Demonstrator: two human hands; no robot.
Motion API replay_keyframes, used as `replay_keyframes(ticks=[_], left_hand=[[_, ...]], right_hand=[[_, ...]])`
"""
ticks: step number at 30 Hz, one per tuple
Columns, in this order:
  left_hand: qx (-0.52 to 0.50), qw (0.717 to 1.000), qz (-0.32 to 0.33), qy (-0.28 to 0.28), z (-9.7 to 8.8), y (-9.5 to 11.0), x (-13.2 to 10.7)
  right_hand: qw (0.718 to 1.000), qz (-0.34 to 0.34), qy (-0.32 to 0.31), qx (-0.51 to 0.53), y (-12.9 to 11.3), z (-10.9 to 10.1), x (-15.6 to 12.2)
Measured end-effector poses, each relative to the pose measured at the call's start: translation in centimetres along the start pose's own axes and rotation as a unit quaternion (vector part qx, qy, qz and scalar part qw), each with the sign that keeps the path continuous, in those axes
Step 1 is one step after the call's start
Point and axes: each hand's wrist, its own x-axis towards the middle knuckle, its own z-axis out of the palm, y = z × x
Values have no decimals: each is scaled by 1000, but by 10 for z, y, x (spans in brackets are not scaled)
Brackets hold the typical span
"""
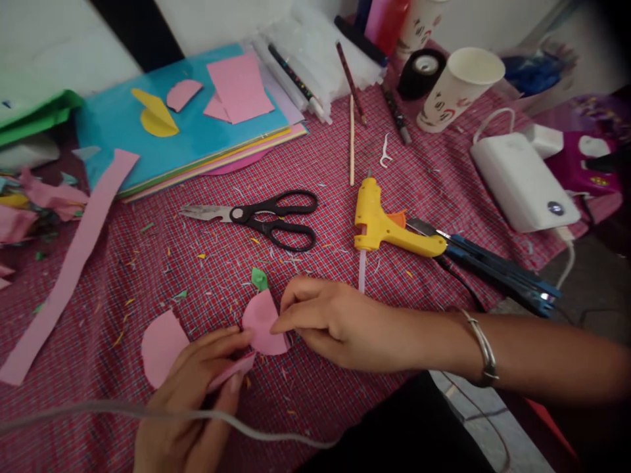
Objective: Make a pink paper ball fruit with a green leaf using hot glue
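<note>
In the lower middle, my left hand (197, 387) closes on a folded pink paper piece (231, 373), held between thumb and fingers. Its index fingertip reaches a rounded pink paper cutout (263, 318). A small green paper leaf (259, 279) sits at that cutout's top edge. From the right, my right hand (340, 322) has its fingers drawn together on the cutout's right side; part of the grip is hidden. Another rounded pink paper piece (162, 348) lies flat left of my left hand. Scissors (266, 215) with black handles rest on the cloth beyond the hands.
A yellow glue gun (377, 220) lies beside a blue-black cutter (503, 269). A white power bank (525, 180), paper cup (461, 89) and blue folder (187, 154) stand farther back. A long pink strip (73, 263) lies left. A pale cable (197, 415) crosses the foreground.
</note>
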Motion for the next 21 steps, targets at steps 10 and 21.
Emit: replay_keyframes(ticks=[10, 21], left_hand=[[-27, 999, 34, -19, 0, 7, 7], [-68, 998, 5, -5, 2, 7, 9]], right_hand=[[998, -2, -26, -61, -2, 5, -2], [994, 33, -20, -104, 1, 16, 0]])
